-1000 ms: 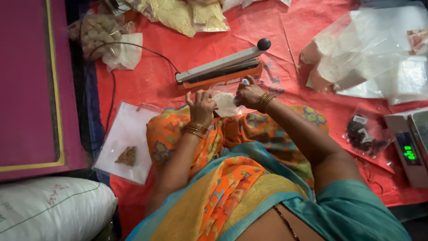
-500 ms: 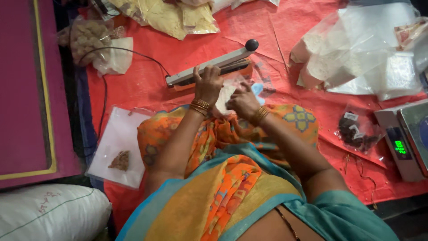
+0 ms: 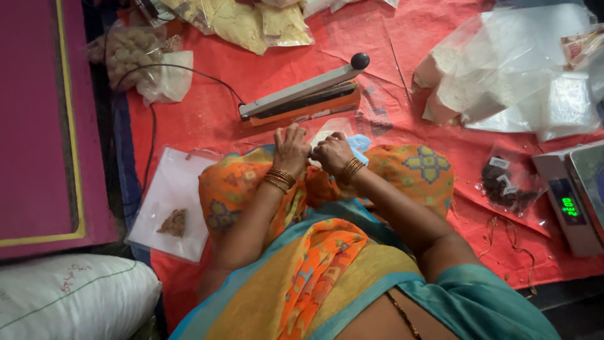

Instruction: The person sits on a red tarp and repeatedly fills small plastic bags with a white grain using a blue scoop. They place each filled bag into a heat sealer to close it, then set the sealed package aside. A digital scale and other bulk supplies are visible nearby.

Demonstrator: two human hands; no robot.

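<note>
- Both hands, left hand and right hand, have drawn together at frame centre, pinching a small clear pouch.
- The heat sealer just above has not moved.

My left hand and right hand cover most of the small clear pouch, hiding its contents. The weighing scale runs off the right edge.
</note>
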